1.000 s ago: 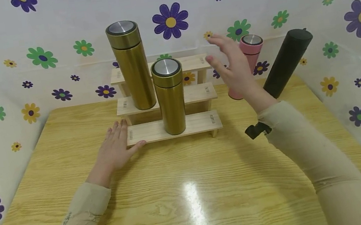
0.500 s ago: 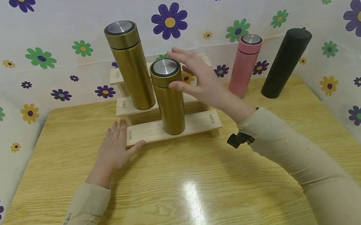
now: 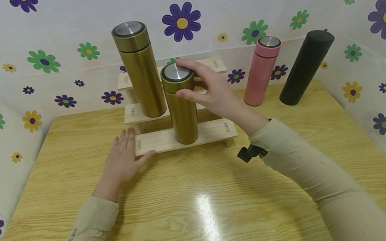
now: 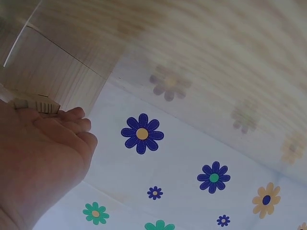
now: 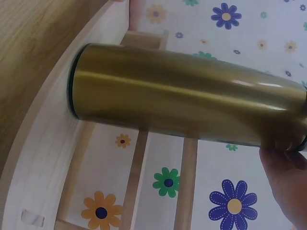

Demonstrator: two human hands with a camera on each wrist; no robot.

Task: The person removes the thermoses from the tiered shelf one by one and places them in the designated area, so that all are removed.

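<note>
A gold thermos flask (image 3: 183,115) with a silver-topped lid stands upright on the lowest step of a wooden rack (image 3: 151,142). My right hand (image 3: 216,92) grips it near the lid, thumb in front and fingers at the top and far side. The right wrist view shows the flask's body (image 5: 182,96) lying across the picture, with part of that hand (image 5: 288,187) at the lid end. At the rack's left end, my left hand (image 3: 120,158) rests with straight fingers on the table and its thumb along the front edge of the step. A taller gold thermos flask (image 3: 143,80) stands on the middle step.
Right of the rack, a pink thermos flask (image 3: 262,70) and a black cylindrical flask (image 3: 305,68) stand on the wooden table (image 3: 163,225). Behind and beside the table hangs a white cloth (image 3: 222,16) printed with flowers.
My right hand has moved left from in front of the pink flask to the front gold flask and closed round its upper part. The left hand has stayed in place.
</note>
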